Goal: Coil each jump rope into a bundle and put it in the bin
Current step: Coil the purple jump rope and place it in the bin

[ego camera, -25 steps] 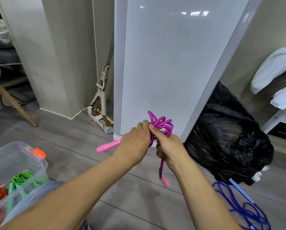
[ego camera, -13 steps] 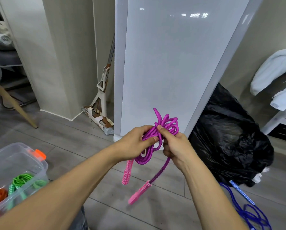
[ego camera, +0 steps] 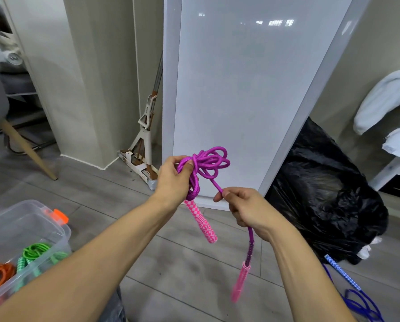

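Left hand (ego camera: 171, 182) fingers grip the coiled purple jump rope (ego camera: 208, 162); right hand (ego camera: 245, 208) fingers pinch its trailing strand, right of the coil.

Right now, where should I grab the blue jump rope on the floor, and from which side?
On the blue jump rope, probably the patterned handle, from above: it lies flat, clear of the loose loops. Come from the near side, since the black bag crowds its far end.
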### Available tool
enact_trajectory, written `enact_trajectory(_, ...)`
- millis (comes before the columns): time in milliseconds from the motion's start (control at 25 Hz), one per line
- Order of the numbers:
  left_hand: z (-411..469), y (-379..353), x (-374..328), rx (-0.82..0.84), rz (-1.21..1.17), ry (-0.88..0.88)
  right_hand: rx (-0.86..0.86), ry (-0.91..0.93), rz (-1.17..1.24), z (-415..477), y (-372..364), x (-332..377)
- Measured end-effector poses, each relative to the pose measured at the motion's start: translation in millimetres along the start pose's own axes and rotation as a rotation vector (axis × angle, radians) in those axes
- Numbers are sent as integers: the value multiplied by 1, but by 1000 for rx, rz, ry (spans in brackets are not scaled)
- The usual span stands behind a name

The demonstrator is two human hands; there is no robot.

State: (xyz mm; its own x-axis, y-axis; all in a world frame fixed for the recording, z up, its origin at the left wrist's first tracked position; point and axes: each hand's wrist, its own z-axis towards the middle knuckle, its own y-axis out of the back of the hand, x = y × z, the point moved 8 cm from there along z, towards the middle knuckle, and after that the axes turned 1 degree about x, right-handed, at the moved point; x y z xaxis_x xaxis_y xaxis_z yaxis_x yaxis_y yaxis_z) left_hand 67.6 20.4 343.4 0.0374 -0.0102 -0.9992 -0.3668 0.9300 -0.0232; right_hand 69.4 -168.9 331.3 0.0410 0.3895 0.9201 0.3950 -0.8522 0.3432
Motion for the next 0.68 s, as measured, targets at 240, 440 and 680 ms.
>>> enact_trajectory(240,-1,-12,-14,137,585,-396,102,115,-533,-20,-5,16)
enact_trajectory(440,-14,-36,-15,406,877,-514,-19,304,-415,-34,21,44)
enact_trajectory(680,-66,-65,-23,824,532,-328,-227,328,36,-29,65,33)
